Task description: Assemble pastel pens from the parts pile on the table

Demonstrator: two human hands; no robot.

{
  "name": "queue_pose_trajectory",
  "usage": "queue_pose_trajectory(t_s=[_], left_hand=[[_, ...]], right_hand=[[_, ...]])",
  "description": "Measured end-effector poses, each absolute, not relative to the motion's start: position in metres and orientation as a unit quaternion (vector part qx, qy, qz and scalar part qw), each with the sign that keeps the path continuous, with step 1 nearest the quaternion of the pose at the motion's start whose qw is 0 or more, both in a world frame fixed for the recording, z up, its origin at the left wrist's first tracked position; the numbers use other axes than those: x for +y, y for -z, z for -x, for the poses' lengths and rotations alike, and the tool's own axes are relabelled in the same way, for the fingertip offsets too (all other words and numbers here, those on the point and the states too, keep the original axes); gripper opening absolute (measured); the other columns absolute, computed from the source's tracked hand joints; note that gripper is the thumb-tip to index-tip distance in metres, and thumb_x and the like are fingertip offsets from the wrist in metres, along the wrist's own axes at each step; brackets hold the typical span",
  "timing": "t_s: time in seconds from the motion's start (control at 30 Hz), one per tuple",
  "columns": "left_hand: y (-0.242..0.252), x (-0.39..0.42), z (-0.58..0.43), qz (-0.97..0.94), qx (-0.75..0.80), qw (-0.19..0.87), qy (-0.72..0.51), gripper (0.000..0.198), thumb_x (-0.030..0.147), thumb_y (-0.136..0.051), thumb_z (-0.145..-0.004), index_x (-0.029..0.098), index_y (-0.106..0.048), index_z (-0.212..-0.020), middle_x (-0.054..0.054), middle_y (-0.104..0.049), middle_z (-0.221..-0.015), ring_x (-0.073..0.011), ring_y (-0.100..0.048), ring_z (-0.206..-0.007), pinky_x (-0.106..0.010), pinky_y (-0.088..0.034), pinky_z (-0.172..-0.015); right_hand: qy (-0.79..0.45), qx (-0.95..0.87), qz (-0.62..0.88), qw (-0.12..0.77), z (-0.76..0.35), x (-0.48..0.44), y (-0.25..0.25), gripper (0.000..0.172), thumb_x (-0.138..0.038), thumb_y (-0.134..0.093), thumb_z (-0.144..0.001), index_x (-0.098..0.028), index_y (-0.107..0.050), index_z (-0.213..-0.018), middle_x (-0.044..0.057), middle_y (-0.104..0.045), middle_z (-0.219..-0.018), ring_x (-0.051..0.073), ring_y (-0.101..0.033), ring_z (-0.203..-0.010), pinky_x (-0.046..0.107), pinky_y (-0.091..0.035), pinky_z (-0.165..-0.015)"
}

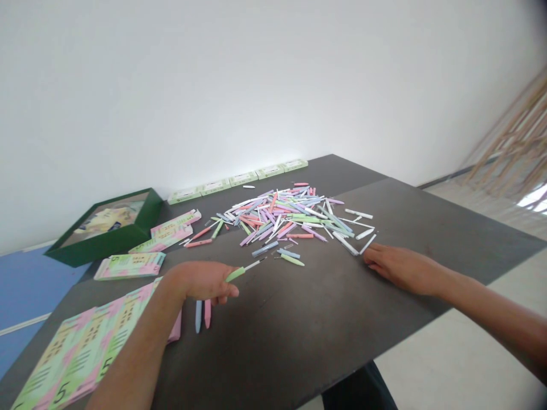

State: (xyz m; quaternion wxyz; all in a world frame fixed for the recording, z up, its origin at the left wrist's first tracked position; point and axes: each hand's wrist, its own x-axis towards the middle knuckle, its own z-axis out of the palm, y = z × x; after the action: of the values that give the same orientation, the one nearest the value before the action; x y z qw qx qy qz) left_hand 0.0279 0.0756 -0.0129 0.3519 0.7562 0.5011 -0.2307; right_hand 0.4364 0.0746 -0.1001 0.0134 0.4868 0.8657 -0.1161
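My left hand (pixel 205 282) is closed round a green pen (pixel 243 270) whose thin tip points right toward the pile. A blue pen (pixel 198 316) and a pink pen (pixel 207 313) lie on the table just below that hand. My right hand (pixel 395 266) rests flat on the dark table (pixel 299 324), fingers stretched out toward a white pen part (pixel 368 244) at the pile's right edge. The pile of pastel pens and caps (pixel 282 219) is spread across the middle of the table.
Pink-and-green printed cards (pixel 81 347) lie at the near left, with more cards (pixel 130 265) beyond them. A dark green open box (pixel 106 225) stands at the far left. A row of small green boxes (pixel 239 178) lines the wall. A wooden rack (pixel 517 136) stands at the right.
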Motion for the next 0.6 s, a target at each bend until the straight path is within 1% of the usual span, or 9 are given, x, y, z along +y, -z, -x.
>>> queue_pose_trajectory(t_s=[0.07, 0.17, 0.23, 0.43, 0.6], left_hand=[[0.011, 0.076, -0.028, -0.757, 0.501, 0.346, 0.238, 0.023, 0.039, -0.043, -0.08, 0.018, -0.053, -0.077, -0.007, -0.07, -0.079, -0.0199, -0.065, -0.07, -0.026, -0.046, -0.06], [0.008, 0.075, -0.027, -0.755, 0.502, 0.347, 0.238, 0.024, 0.039, -0.042, -0.081, 0.018, -0.052, -0.075, -0.007, -0.07, -0.079, -0.02, -0.065, -0.071, -0.026, -0.046, -0.06], [0.007, 0.075, -0.027, -0.755, 0.503, 0.354, 0.227, 0.023, 0.04, -0.042, -0.08, 0.019, -0.051, -0.078, -0.006, -0.069, -0.078, -0.02, -0.065, -0.071, -0.025, -0.047, -0.06], [0.009, 0.075, -0.024, -0.76, 0.502, 0.35, 0.219, 0.026, 0.041, -0.044, -0.079, 0.018, -0.051, -0.086, -0.005, -0.069, -0.078, -0.0191, -0.064, -0.071, -0.024, -0.046, -0.058], [0.007, 0.073, -0.024, -0.756, 0.508, 0.352, 0.214, 0.024, 0.042, -0.044, -0.078, 0.019, -0.051, -0.078, -0.004, -0.068, -0.076, -0.0192, -0.064, -0.07, -0.024, -0.046, -0.058]], right_hand=[[0.119, 0.863, -0.491, 0.017, -0.434, 0.077, 0.1, 0.018, -0.025, -0.034, -0.088, -0.02, -0.05, -0.081, 0.008, -0.057, -0.086, 0.018, -0.055, -0.075, 0.03, -0.04, -0.069], [0.123, 0.861, -0.494, 0.022, -0.434, 0.081, 0.1, 0.017, -0.024, -0.035, -0.088, -0.02, -0.05, -0.08, 0.009, -0.059, -0.086, 0.018, -0.056, -0.076, 0.03, -0.039, -0.068], [0.114, 0.862, -0.492, 0.033, -0.435, 0.083, 0.101, 0.017, -0.024, -0.036, -0.087, -0.019, -0.052, -0.082, 0.01, -0.06, -0.086, 0.018, -0.057, -0.075, 0.03, -0.039, -0.068], [0.051, 0.884, -0.458, 0.086, -0.433, 0.092, 0.104, 0.018, -0.024, -0.041, -0.082, -0.014, -0.055, -0.088, 0.011, -0.064, -0.081, 0.022, -0.061, -0.07, 0.03, -0.039, -0.059], [0.034, 0.901, -0.426, 0.072, -0.429, 0.095, 0.107, 0.019, -0.021, -0.045, -0.079, -0.013, -0.055, -0.093, 0.012, -0.064, -0.085, 0.022, -0.061, -0.074, 0.029, -0.04, -0.061]])
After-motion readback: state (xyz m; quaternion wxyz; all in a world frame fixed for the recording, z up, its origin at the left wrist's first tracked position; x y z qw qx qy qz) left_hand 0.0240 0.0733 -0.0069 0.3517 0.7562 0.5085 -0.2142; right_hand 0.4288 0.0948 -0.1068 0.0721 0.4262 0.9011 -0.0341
